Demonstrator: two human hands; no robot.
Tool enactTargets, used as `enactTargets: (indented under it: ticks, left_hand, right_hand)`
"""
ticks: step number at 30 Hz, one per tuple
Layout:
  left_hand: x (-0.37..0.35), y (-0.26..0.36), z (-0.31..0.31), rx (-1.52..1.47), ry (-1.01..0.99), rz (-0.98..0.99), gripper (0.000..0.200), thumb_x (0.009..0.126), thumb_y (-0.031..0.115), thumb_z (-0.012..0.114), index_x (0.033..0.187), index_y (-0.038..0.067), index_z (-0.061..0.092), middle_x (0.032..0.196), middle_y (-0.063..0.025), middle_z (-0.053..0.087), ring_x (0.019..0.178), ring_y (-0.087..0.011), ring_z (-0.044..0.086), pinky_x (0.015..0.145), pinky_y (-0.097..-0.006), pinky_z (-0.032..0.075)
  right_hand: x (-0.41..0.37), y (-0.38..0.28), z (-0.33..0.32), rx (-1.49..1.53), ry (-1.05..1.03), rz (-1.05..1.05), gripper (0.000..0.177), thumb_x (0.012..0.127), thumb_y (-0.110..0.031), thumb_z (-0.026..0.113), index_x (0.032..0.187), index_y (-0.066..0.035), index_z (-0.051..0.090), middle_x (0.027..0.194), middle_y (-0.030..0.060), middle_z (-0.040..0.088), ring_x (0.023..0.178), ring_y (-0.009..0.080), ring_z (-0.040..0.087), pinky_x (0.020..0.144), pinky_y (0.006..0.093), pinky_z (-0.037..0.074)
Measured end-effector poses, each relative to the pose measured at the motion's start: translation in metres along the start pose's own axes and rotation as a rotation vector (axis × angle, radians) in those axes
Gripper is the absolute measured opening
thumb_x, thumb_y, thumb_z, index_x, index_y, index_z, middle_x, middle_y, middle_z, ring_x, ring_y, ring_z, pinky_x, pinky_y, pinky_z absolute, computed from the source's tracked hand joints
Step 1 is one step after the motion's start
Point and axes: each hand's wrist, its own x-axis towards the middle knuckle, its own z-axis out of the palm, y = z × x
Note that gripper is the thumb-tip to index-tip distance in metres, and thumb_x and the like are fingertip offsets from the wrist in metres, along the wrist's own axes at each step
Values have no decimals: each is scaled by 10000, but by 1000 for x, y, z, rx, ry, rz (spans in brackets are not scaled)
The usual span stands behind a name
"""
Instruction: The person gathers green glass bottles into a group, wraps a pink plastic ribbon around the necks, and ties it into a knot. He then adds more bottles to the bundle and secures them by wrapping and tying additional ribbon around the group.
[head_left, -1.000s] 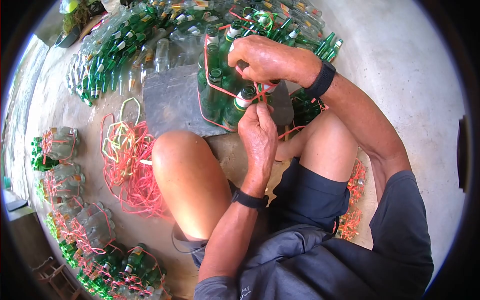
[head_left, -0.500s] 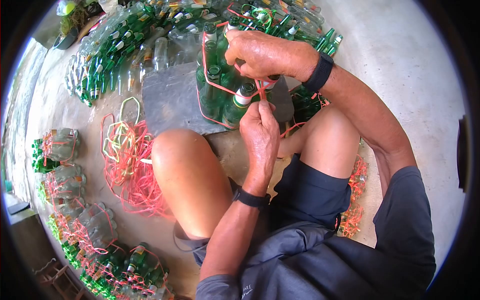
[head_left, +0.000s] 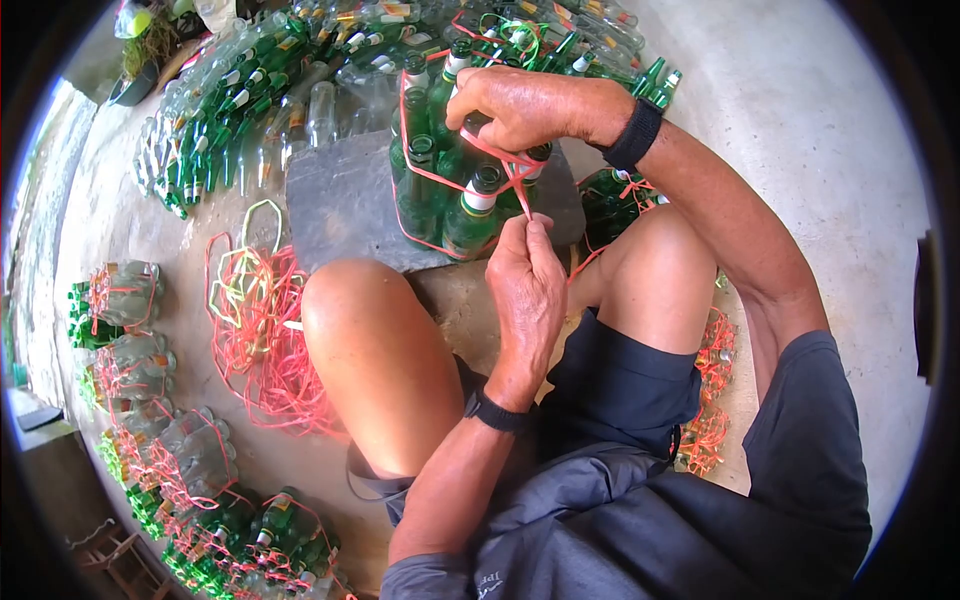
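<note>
Several green glass bottles (head_left: 421, 196) stand upright in a cluster on a grey slab (head_left: 340, 205). A pink-red plastic strap (head_left: 450, 180) runs round the cluster near the necks, and another length passes low around it. My left hand (head_left: 527, 262), in front of the bottles, pinches the strap between thumb and fingers and holds it taut. Above the bottle necks, my right hand (head_left: 510, 105) is closed with its fingers curled round the strap. The strap lengths cross between the two hands, beside the front bottle's neck. My right fingertips are partly hidden.
A heap of loose green and clear bottles (head_left: 240, 100) lies behind the slab. Tangled pink and yellow-green straps (head_left: 262, 340) lie on the floor to the left. Strapped bottle bundles (head_left: 190, 450) line the left side. My bent knees (head_left: 365, 330) flank the slab's near edge.
My left hand has shifted slightly right and down, drawing the strap a little. My right hand has moved slightly, still on the strap. The bottle cluster appears a little different in position.
</note>
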Motion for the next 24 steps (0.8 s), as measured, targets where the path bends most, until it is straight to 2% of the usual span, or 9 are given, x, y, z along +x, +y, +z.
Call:
enactTargets:
  ticks: [7,9,16,18,19,20,22,23,24]
  left_hand:
    - [-3,0,-7,-67,-28,-33,253,1129,174,512,1117,-17,678,705,63,440,622,-30,394,532,-247,328]
    - [-3,-1,-9,-11,-37,-18,255,1132,171,507,1115,-16,680,710,63,443,627,-28,395,539,-247,330]
    - [-5,5,-15,-32,-64,-9,252,1133,172,515,1100,-12,684,715,64,448,633,-31,391,542,-251,322]
    - [-6,9,-17,-80,-89,-63,258,1131,180,516,1073,-8,682,712,60,449,633,-36,390,545,-253,327]
    - [-6,11,-18,-80,-87,-64,258,1131,180,516,1073,-8,682,712,60,449,633,-36,390,545,-253,327]
    - [-5,12,-19,-63,-91,-63,262,1129,186,516,1061,-8,678,711,57,450,636,-39,395,550,-253,336]
    - [-6,15,-20,-45,-98,-65,266,1126,192,515,1049,-8,673,709,54,450,639,-43,399,556,-253,344]
    - [-6,18,-20,-60,-101,-69,268,1124,198,518,1034,-6,667,714,48,458,651,-48,412,571,-254,357]
    - [-7,19,-21,-75,-104,-75,271,1122,204,520,1019,-4,661,718,41,466,663,-52,424,586,-255,369]
  right_hand:
    - [-10,0,4,48,64,-16,336,822,-12,683,1157,-15,713,1046,201,618,997,386,652,862,459,521]
    - [-15,3,8,0,195,-140,353,830,-18,675,1182,-15,697,1054,205,617,994,393,652,857,459,525]
    - [-31,-12,21,6,358,-15,370,827,-5,663,1194,-14,704,1139,215,648,1070,425,658,929,478,545]
    - [-45,-28,21,-89,578,3,268,841,-21,650,1105,8,683,1113,216,654,1052,417,660,896,489,553]
    - [-53,-42,20,-92,675,33,137,861,-61,649,981,1,672,983,203,676,955,415,674,826,503,562]
    - [-62,-52,18,-91,674,31,137,861,-61,649,981,1,672,983,203,676,955,415,674,826,503,562]
    - [-82,-70,20,-111,598,130,99,879,-115,663,929,-33,686,832,176,665,836,427,677,763,530,563]
    - [-87,-78,24,-84,674,148,176,900,-210,705,895,-35,724,780,187,676,786,440,684,714,532,556]
    - [-92,-82,27,-84,675,149,176,900,-210,705,895,-35,724,780,187,676,786,440,684,714,532,556]
